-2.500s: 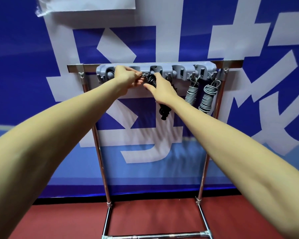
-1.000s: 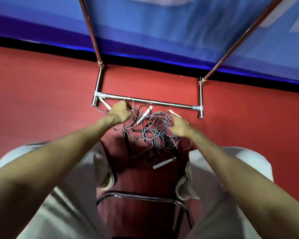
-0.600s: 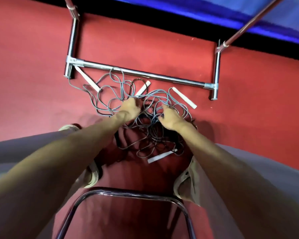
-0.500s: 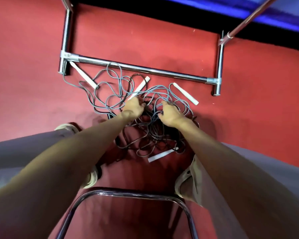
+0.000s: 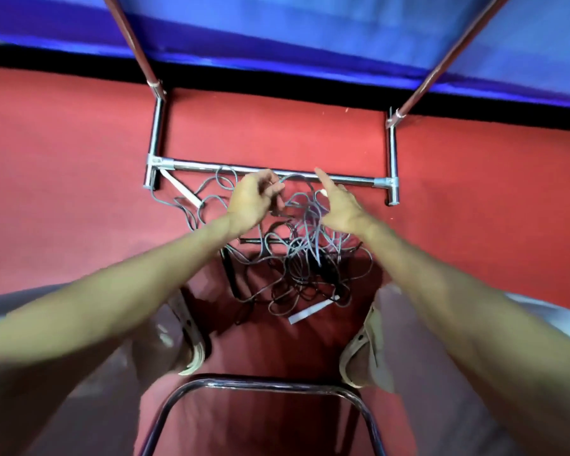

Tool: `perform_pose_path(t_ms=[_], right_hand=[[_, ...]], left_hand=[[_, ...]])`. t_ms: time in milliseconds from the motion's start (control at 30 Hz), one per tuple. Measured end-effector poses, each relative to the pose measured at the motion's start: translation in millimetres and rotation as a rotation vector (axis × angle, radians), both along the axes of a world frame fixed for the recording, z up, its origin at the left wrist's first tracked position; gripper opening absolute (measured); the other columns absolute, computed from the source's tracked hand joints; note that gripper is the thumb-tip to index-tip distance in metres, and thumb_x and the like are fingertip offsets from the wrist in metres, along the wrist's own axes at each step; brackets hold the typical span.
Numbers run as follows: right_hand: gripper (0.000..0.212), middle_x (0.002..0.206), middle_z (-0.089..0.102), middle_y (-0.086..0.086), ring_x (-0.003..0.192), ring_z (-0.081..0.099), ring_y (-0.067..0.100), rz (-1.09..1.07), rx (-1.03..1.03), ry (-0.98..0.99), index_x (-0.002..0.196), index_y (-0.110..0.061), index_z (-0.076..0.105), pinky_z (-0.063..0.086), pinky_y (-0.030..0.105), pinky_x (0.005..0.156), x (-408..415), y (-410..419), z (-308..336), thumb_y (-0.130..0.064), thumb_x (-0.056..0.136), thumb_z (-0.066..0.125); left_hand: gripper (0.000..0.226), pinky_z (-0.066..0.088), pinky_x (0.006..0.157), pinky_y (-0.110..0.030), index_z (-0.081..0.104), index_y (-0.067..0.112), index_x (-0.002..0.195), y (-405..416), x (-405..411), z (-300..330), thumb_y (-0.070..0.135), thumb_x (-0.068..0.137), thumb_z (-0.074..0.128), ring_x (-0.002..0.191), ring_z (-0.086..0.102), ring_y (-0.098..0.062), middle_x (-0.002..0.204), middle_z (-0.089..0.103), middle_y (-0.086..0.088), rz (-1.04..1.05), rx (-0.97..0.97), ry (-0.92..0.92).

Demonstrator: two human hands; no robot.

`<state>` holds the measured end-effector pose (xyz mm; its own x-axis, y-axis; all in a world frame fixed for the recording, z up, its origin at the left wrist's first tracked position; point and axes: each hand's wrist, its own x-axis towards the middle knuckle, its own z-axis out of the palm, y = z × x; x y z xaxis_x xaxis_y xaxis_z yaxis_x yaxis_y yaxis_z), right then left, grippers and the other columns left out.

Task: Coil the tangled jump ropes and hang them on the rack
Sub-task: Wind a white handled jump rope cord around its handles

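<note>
A sports hall or gym: red sports flooring [image 5: 63, 166] spreads under both hands, a blue padded banner wall [image 5: 310, 34] rises beyond them, and tangled jump ropes [image 5: 297, 258] lie below the hands.

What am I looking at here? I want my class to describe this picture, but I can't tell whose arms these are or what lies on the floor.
The camera sits on a person's head, looking down at their own two bare arms. On the red floor lies a tangle of grey jump ropes with white handles, beside the metal base of a rack. The left hand pinches a strand of rope. The right hand also lifts strands, though its grip is blurred. A chair frame shows below.
</note>
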<state>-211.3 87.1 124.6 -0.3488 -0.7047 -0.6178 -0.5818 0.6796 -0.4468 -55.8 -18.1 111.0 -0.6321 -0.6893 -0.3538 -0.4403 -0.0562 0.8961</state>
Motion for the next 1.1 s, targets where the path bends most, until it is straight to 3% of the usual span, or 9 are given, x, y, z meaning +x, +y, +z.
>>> perform_pose_path(t_ms=[100,200,333,433,500,667,800,933,1100], right_hand=[[0.105,0.148,0.036,0.013,0.121,0.054,0.028,-0.015,-0.215,-0.161,0.153,-0.032,0.019,0.053,0.037,0.093,11,2,52,0.016,0.071,0.063],[0.07,0.123,0.055,0.005,0.102,0.051,0.0,0.051,-0.401,-0.227,0.134,-0.004,0.048,0.039,0.002,0.085,28,6,109,0.022,0.07,0.062],[0.03,0.097,0.066,0.009,0.089,0.057,0.014,0.14,-0.409,-0.245,0.105,0.002,0.068,0.043,0.014,0.077,41,17,173,0.012,0.077,0.067],[0.015,0.073,0.066,0.002,0.062,0.06,-0.002,0.021,-0.448,-0.316,0.097,0.008,0.067,0.044,0.007,0.062,44,28,208,0.009,0.082,0.067],[0.009,0.059,0.065,-0.009,0.053,0.059,-0.007,0.006,-0.474,-0.303,0.093,0.006,0.068,0.044,0.007,0.061,48,37,222,0.007,0.085,0.065],[0.005,0.075,0.062,0.005,0.052,0.054,-0.006,0.043,-0.507,-0.228,0.089,0.0,0.068,0.043,0.006,0.061,63,59,243,0.003,0.087,0.065],[0.027,0.048,0.038,-0.004,0.035,0.028,0.002,0.026,-0.604,-0.261,0.104,-0.01,0.062,0.023,0.018,0.043,82,66,265,-0.006,0.081,0.076],[0.057,0.055,0.05,-0.003,0.046,0.043,-0.001,0.047,-0.672,-0.37,0.13,-0.013,0.053,0.04,0.014,0.058,101,61,285,-0.003,0.079,0.076],[0.018,0.074,0.062,-0.006,0.06,0.054,-0.009,0.088,-0.722,-0.372,0.106,-0.002,0.069,0.039,0.006,0.068,109,58,310,-0.009,0.089,0.067]], left_hand=[[0.026,0.051,0.055,-0.027,0.053,0.016,0.074,4,7,78,0.003,0.097,0.054,0.048,0.056,-0.013,0.049,0.06,0.009,-0.09,-0.065,0.106],[0.026,0.048,0.052,-0.031,0.058,0.016,0.074,21,14,148,0.004,0.097,0.053,0.047,0.053,-0.021,0.049,0.055,0.008,-0.158,-0.106,0.191],[0.027,0.033,0.041,-0.02,0.065,0.012,0.071,36,24,232,0.009,0.096,0.057,0.038,0.039,-0.004,0.043,0.047,0.011,-0.063,-0.239,0.264],[0.029,0.024,0.04,-0.016,0.067,-0.006,0.075,42,34,284,0.012,0.096,0.057,0.037,0.03,-0.002,0.042,0.044,0.011,0.041,-0.218,0.294],[0.027,0.022,0.039,-0.015,0.067,0.001,0.075,49,43,313,0.012,0.098,0.055,0.036,0.027,-0.002,0.044,0.041,0.012,0.086,-0.143,0.346],[0.025,0.018,0.038,-0.013,0.063,0.002,0.085,60,61,371,0.016,0.101,0.05,0.037,0.02,-0.001,0.051,0.038,0.01,0.175,0.033,0.549],[0.023,0.017,0.04,-0.012,0.06,-0.002,0.09,65,61,398,0.013,0.102,0.046,0.039,0.023,0.0,0.054,0.041,0.007,0.198,0.229,0.677],[0.023,0.022,0.04,-0.014,0.057,-0.001,0.093,70,55,427,0.011,0.103,0.04,0.039,0.03,-0.002,0.057,0.044,0.005,0.162,0.457,0.752],[0.019,0.028,0.043,-0.014,0.056,-0.004,0.098,67,55,448,0.008,0.102,0.042,0.043,0.036,-0.002,0.058,0.05,0.004,0.165,0.426,0.82]])
